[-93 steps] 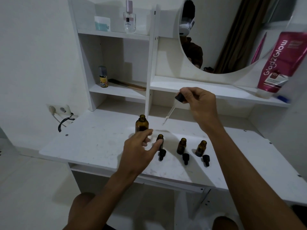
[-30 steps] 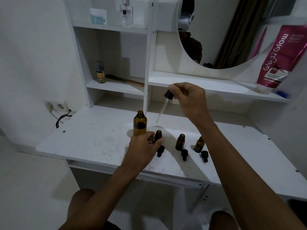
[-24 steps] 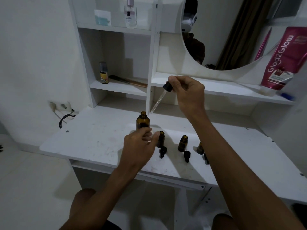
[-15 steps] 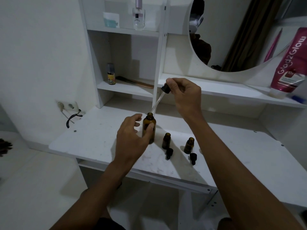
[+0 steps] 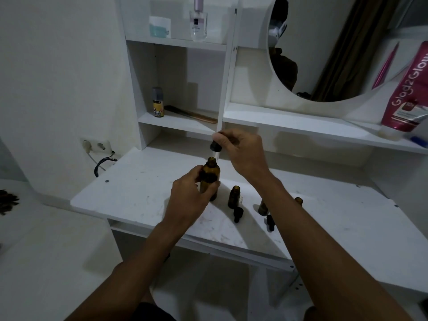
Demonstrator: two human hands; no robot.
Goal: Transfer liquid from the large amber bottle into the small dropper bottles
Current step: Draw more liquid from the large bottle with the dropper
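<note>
The large amber bottle [image 5: 209,176] stands on the white desk [image 5: 139,195], with my left hand [image 5: 188,195] wrapped around its body. Just above it my right hand [image 5: 240,151] pinches the black bulb of a dropper [image 5: 215,147]; the glass tube goes down into the bottle's neck. To the right stands a small open amber dropper bottle [image 5: 234,196] with a loose black cap [image 5: 237,214] in front. Two more small bottles, one [image 5: 262,207] and another [image 5: 298,200], are mostly hidden behind my right forearm, beside another cap [image 5: 270,222].
White shelves rise behind the desk with a small yellow-labelled bottle [image 5: 158,102], a comb [image 5: 191,114], a perfume bottle [image 5: 198,22] and a pink tube [image 5: 407,93]. A round mirror [image 5: 335,47] hangs above. A wall socket with a cable [image 5: 97,147] is at the left.
My left hand left the small bottle and closed around the large amber bottle. My right hand lowered the dropper until its tube entered the bottle's neck. The camera shifted left.
</note>
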